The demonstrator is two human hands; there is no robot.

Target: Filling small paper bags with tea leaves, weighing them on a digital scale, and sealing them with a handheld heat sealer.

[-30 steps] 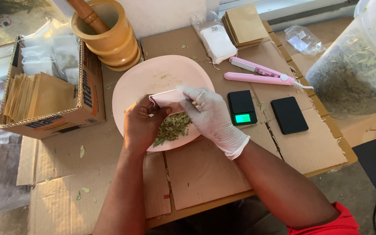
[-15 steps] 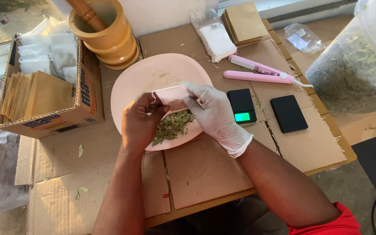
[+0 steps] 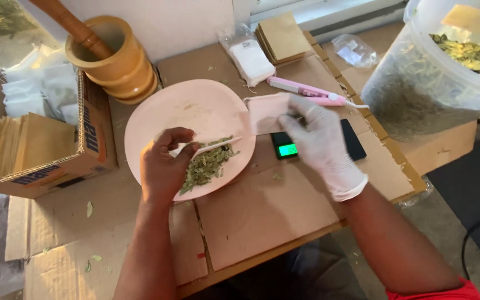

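Right hand [image 3: 320,147], in a white glove, held a small pale pink sachet [image 3: 268,113] with fingers clamped on its right edge; the sachet sat above the small digital scale [image 3: 286,149], whose green display showed below it, and just right of the pink plate [image 3: 187,119]. Left hand [image 3: 162,169], bare, pinched a thin white scoop [image 3: 212,148], fingers together on its near end. Scoop's long axis ran left to right, rising slightly toward the sachet, its far tip over the pile of dried green leaf [image 3: 204,165] on the plate's near half. Sachet lay up and to the right of the scoop tip, near but apart; the right hand was the closer of the two. Sachet looked flat, matte, roughly square; whether its mouth was open could not be told. On the cardboard-covered desk [image 3: 262,216]: wooden mortar with pestle [image 3: 112,53], cardboard box of brown envelopes [image 3: 34,144], pink heat sealer [image 3: 306,91], large clear tub of leaf [image 3: 440,72].
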